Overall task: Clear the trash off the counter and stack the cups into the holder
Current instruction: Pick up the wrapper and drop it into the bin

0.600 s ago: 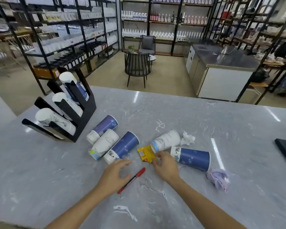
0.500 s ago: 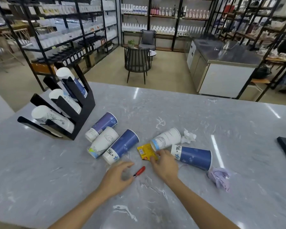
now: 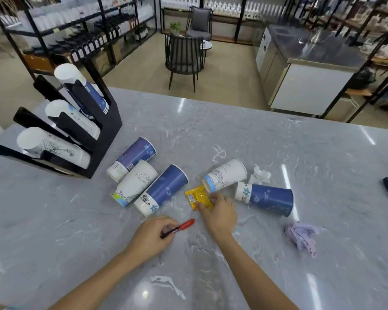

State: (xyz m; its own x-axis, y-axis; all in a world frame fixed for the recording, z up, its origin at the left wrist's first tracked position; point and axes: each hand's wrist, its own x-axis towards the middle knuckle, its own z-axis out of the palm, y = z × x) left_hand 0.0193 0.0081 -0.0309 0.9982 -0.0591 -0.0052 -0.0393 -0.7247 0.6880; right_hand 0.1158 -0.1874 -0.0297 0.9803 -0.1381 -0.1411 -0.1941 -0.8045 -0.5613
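Red pen (image 3: 180, 227) now gripped by left hand (image 3: 151, 239), right hand (image 3: 220, 212) on yellow wrapper (image 3: 197, 197)

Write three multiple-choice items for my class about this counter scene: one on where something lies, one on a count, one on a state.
1. Where is the yellow packet?
A. in the holder
B. on the counter between two cups
C. on the chair

2. How many loose cups lie on the counter?
A. three
B. five
C. seven

3. How do the loose cups rest?
A. upright
B. nested together
C. on their sides

Key: 1 B, it lies between the blue cup and the white cup, under the right hand. 2 B, three left of the packet, two right. 3 C, each shows its side wall.
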